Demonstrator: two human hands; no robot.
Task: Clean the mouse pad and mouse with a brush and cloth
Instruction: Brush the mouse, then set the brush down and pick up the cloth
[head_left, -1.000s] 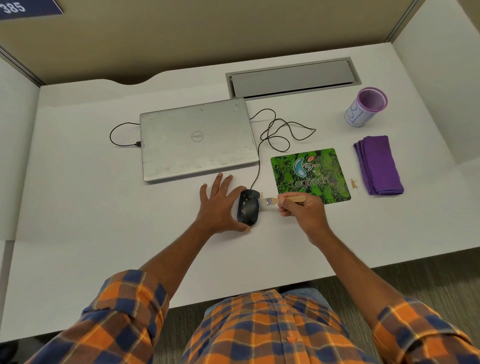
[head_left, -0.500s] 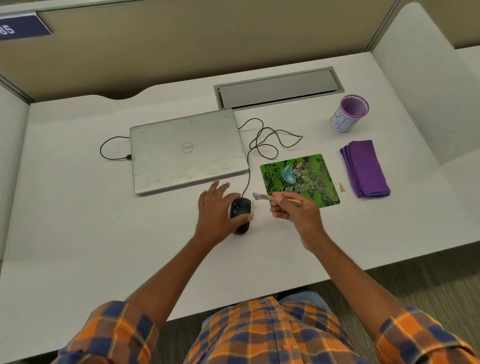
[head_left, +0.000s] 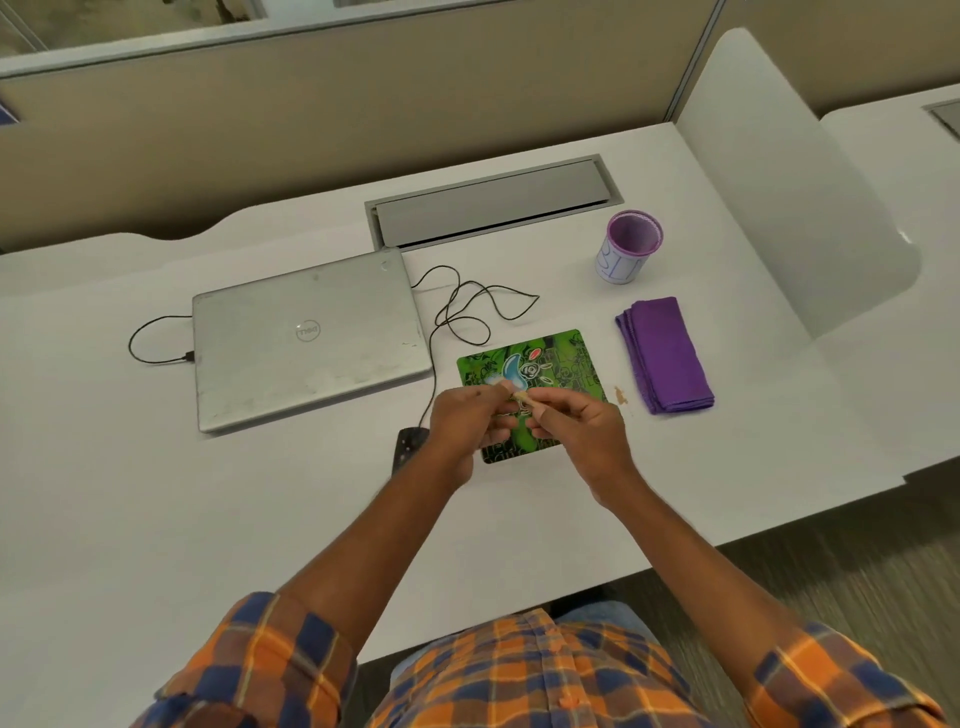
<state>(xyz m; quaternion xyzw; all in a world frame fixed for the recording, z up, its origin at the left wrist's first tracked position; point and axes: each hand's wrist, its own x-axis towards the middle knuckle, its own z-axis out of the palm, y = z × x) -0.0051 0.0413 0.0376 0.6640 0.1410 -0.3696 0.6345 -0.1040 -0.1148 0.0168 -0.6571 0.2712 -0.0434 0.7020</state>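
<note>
Both hands meet above the green printed mouse pad (head_left: 561, 364). My right hand (head_left: 576, 431) grips the small wooden-handled brush (head_left: 521, 397), most of it hidden in the fist. My left hand (head_left: 467, 418) has its fingers pinched at the brush's bristle end. The black wired mouse (head_left: 408, 446) lies on the desk just left of the left wrist, partly hidden, with no hand on it. A folded purple cloth (head_left: 665, 356) rests to the right of the pad.
A shut silver laptop (head_left: 306, 338) lies left of the pad, with the mouse cable (head_left: 467, 306) looped between them. A purple-rimmed cup (head_left: 627, 247) stands behind the cloth. A small brown speck (head_left: 621, 396) sits beside the pad. A grey cable hatch (head_left: 491, 205) is at the back.
My left hand has left the mouse and risen to the brush's bristle end. My right hand has lifted the brush from the mouse to over the pad. The view has tilted up.
</note>
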